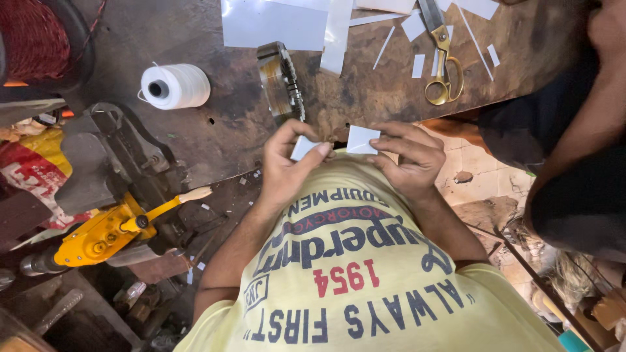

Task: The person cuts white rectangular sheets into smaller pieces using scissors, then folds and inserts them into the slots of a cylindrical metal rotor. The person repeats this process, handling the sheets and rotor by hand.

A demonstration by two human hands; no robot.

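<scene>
Pinching white paper pieces [362,139], both hands

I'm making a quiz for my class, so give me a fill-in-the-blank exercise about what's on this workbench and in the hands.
1. Each hand, left and right, pinches a small white ____ piece.
2. The scissors on the bench have ____ handles.
3. The spool is wound with ____ thread.
4. The person wears a ____ shirt.

Missing words: paper; gold; white; yellow
</scene>
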